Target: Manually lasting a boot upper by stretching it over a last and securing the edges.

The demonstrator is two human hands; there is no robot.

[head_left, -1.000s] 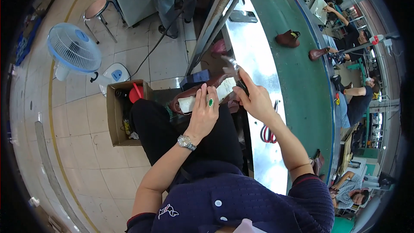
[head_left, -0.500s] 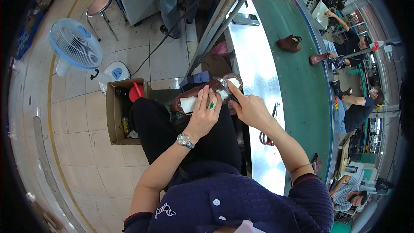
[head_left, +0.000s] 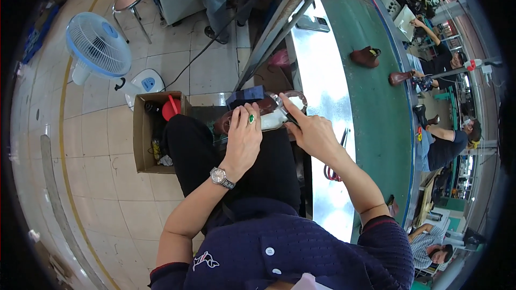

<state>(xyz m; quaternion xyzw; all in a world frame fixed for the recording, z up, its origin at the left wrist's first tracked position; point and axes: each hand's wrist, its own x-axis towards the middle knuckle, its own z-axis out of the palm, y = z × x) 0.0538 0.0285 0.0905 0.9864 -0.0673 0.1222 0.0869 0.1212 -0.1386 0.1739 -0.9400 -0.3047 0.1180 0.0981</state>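
A brown leather shoe [head_left: 267, 106] with a white area along its near side lies across my lap, next to a dark blue block [head_left: 245, 97]. My left hand [head_left: 244, 138], wearing a green ring and a watch, curls its fingers over the left part of the shoe and holds it. My right hand [head_left: 313, 133] is closed around a shiny metal hand tool [head_left: 277, 100] at the shoe's right end, with the forefinger stretched along it. The fingers cover much of the tool, so its exact kind is unclear.
Red-handled scissors [head_left: 334, 172] lie on the metal ledge [head_left: 325, 75] to my right, a phone [head_left: 313, 23] farther up. Brown boots [head_left: 365, 57] stand on the green conveyor belt [head_left: 371, 113]. A cardboard box [head_left: 138, 134] and a fan [head_left: 99, 44] are at left; a slanted metal post [head_left: 274, 32] rises ahead.
My left hand has shifted left and turned along the shoe, and more of the white area shows between the hands. The right hand keeps its hold on the tool. The whole view has tilted slightly.
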